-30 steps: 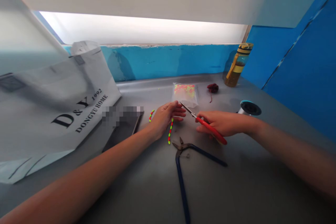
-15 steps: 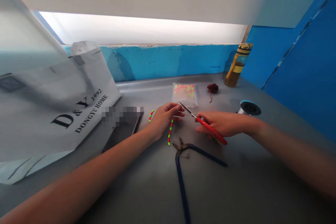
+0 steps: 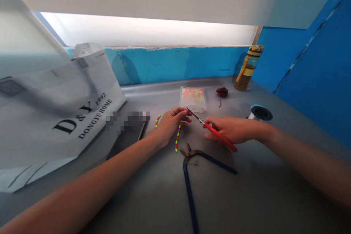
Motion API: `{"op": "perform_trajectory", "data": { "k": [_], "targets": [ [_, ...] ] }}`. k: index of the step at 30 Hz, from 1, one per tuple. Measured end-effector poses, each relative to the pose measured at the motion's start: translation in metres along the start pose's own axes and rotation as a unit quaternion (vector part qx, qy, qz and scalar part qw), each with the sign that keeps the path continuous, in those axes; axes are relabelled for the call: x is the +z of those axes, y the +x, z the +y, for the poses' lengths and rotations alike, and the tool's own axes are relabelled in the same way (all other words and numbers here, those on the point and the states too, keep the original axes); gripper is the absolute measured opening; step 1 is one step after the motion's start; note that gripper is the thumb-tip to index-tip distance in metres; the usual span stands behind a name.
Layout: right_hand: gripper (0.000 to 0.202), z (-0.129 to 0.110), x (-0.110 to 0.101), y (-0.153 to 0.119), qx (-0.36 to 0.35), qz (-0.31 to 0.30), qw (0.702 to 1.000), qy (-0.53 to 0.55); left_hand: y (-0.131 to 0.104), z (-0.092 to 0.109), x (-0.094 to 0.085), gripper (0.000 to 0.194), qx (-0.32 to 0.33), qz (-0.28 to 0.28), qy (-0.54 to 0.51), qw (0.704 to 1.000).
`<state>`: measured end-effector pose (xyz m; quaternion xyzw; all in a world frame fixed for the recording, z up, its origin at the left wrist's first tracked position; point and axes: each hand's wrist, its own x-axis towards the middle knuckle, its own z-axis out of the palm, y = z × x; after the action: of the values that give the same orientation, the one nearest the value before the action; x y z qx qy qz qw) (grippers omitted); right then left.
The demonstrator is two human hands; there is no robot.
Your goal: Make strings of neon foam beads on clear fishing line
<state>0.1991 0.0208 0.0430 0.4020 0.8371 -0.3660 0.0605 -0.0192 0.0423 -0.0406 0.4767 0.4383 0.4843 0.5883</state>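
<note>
My left hand [image 3: 175, 119] is closed in a pinch at the middle of the table, its fingertips on the thread of a beaded string; the thread itself is too fine to make out. The string of red and yellow-green beads [image 3: 177, 139] shows on both sides of this hand, and its middle part is hidden. In my right hand [image 3: 227, 128] is a pair of red-handled scissors [image 3: 216, 131]. Their blades look nearly closed, and the tips reach the left fingertips. Below the hands lie pliers with dark blue handles [image 3: 189, 186], jaws spread.
A bag of small coloured beads [image 3: 193, 98] lies behind my hands. Farther right are dark red yarn [image 3: 222, 92], a bottle [image 3: 248, 69] and a wire spool [image 3: 260, 112]. On the left stand a large white bag [image 3: 90, 131] and a dark flat device [image 3: 128, 135].
The scissors' tips have shifted very slightly left along the left fingertips. Both hands keep nearly the same place, and the other things have not moved.
</note>
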Motion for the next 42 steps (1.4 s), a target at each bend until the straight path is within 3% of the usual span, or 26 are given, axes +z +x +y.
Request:
{"op": "perform_trajectory", "data": {
  "k": [12, 19, 28, 33, 38, 42],
  "targets": [
    [0.023, -0.003, 0.001, -0.001, 0.015, 0.006, 1.0, -0.014, -0.002, 0.001, 0.002, 0.019, 0.0, 0.001, -0.014, 1.0],
    [0.03, 0.013, 0.007, 0.006, -0.002, 0.057, 0.996, -0.066, -0.002, 0.001, 0.002, 0.018, -0.005, 0.019, -0.034, 0.999],
    [0.035, 0.003, 0.006, 0.004, 0.043, 0.078, 0.996, -0.014, -0.001, 0.002, 0.001, 0.017, -0.006, 0.012, -0.042, 0.999],
    [0.032, 0.004, 0.006, 0.005, 0.026, 0.082, 0.996, -0.022, 0.0, -0.001, 0.0, 0.017, -0.003, 0.006, -0.051, 0.999],
    [0.041, 0.003, 0.005, 0.003, 0.026, 0.033, 0.995, 0.095, 0.001, -0.002, -0.001, 0.019, -0.005, 0.009, -0.05, 0.999],
    [0.047, 0.001, 0.002, 0.001, 0.04, -0.011, 0.977, 0.209, 0.002, -0.003, -0.001, 0.023, -0.008, 0.008, -0.049, 0.999]
  ]
}}
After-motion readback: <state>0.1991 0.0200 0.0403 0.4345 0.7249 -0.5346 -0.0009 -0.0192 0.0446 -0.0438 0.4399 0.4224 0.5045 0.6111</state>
